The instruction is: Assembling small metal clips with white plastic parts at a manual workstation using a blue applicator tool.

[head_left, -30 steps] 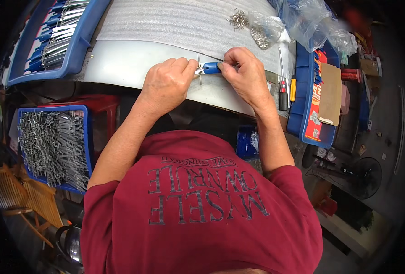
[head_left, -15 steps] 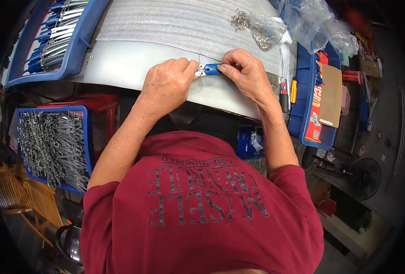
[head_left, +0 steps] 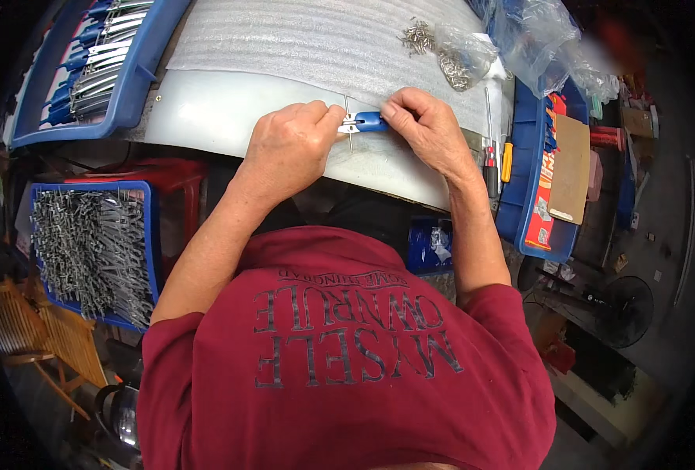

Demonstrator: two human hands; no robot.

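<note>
Over the front part of the bench, both hands hold one small metal tool with a blue handle [head_left: 370, 121]. My left hand [head_left: 291, 145] is closed round its metal end and covers most of it. At the blue end, the thumb and fingers of my right hand [head_left: 426, 129] pinch the handle. A thin metal rod [head_left: 351, 142] crosses the joint between metal and blue, sticking out on both sides. Above the hands, small metal pins or rivets [head_left: 418, 37] lie in a loose pile, with more in a clear plastic bag [head_left: 465, 59].
A blue tray [head_left: 132, 102] of blue-handled metal pieces stands at the far left, above a blue crate [head_left: 155, 235] full of grey metal parts. Right of my hands lie a yellow-handled screwdriver [head_left: 506, 162] and a red-and-black one [head_left: 490, 176], beside a blue bin [head_left: 512, 207] holding cardboard.
The tool and both hands have shifted very slightly to the right. My right thumb now sits a little higher on the blue handle. Both grips stay closed.
</note>
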